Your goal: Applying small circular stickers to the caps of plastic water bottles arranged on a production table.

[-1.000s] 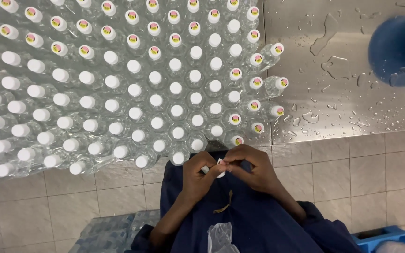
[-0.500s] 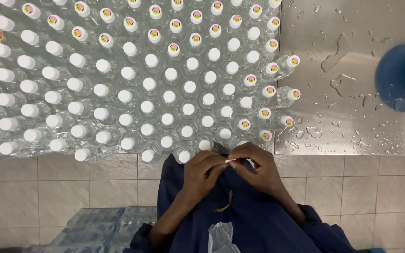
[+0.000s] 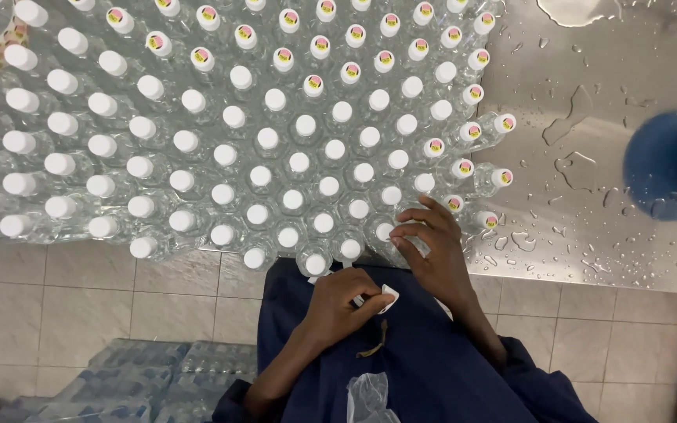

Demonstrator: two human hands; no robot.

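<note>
- A wet steel table (image 3: 589,94) stands over a pale tiled floor (image 3: 119,298); wrapped bottle packs (image 3: 143,376) lie below.
- Clear bottles (image 3: 276,157) crowd the table, too many to count; some thirty caps carry stickers.
- One blue object (image 3: 667,164) is blurred.
- Right hand (image 3: 432,251), fingers curled, presses a bottle cap (image 3: 417,231) at the near edge.
- Left hand (image 3: 342,301) pinches a white sticker sheet (image 3: 388,296) against the blue clothing.

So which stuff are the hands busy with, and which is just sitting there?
In use: right hand on white-capped clear plastic bottles; left hand holding small white sticker backing; round pink-and-yellow cap stickers.

Lying about: blurry blue round object, wet steel table, wrapped bottle packs on the floor.
</note>
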